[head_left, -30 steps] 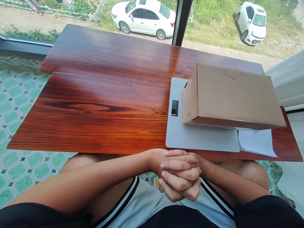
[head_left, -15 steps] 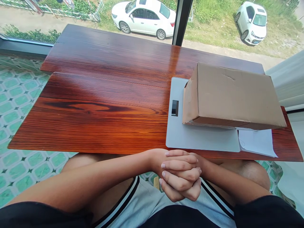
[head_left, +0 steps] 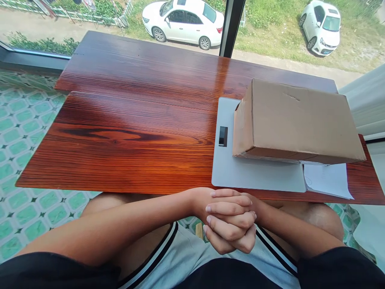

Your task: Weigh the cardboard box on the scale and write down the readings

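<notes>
My left hand (head_left: 202,201) and my right hand (head_left: 225,208) are clasped together with interlaced fingers, over my lap and just off the near edge of the table. Each one is closed on the other, and the palms are hidden. Just beyond them on the tabletop lies a flat light-grey scale (head_left: 258,176) with a small dark display (head_left: 223,136). A closed brown cardboard box (head_left: 300,120) sits on the scale, overhanging its right side. White sheets of paper (head_left: 327,180) lie beside the scale, partly beneath the box's overhang.
The dark-red wooden table (head_left: 120,160) has a stepped left edge and a seam across it. Behind it are a window with a dark frame post (head_left: 230,28) and white cars (head_left: 183,24) outside. A pale curtain (head_left: 367,104) hangs at the right. Green tiles (head_left: 27,160) cover the floor.
The whole view has shifted very slightly, so everything sits a little further right. My hands remain clasped, and the box, scale and papers have not moved on the table.
</notes>
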Demonstrator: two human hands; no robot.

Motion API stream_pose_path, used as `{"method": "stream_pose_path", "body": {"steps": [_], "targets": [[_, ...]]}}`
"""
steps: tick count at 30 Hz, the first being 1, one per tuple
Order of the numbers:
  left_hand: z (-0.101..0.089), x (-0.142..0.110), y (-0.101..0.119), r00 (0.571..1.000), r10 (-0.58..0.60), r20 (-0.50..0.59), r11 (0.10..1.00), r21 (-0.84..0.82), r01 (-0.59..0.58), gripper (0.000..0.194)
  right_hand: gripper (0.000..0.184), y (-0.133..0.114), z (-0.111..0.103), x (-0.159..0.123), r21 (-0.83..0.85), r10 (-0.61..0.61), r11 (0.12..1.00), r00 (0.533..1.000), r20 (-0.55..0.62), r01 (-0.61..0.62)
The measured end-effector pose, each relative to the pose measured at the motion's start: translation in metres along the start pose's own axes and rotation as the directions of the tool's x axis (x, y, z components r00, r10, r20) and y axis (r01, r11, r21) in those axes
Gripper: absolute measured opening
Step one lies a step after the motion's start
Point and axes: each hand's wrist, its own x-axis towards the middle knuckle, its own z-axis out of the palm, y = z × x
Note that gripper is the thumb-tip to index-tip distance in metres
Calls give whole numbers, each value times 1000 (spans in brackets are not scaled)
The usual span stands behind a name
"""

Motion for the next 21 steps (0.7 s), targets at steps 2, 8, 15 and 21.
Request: {"method": "stream_pose_path", "body": {"steps": [2, 8, 15, 21], "targets": [[0, 5, -7, 997, 70, 30, 998, -3, -70, 37, 10, 0, 1, 0, -1, 4, 1000, 1000, -2, -4], [0, 12, -13, 949, 239, -208, 968, 128, -216, 36, 10, 1, 1, 1, 4, -18, 1000, 1000, -11, 18], [6, 8, 2, 783, 372, -499, 922, 297, -248, 27, 11, 4, 0, -2, -42, -16, 999, 1000, -19, 15], [0, 7, 5, 810, 370, -455, 908, 363, -211, 18, 10, 5, -2, -1, -40, -43, 998, 998, 38, 44]]}}
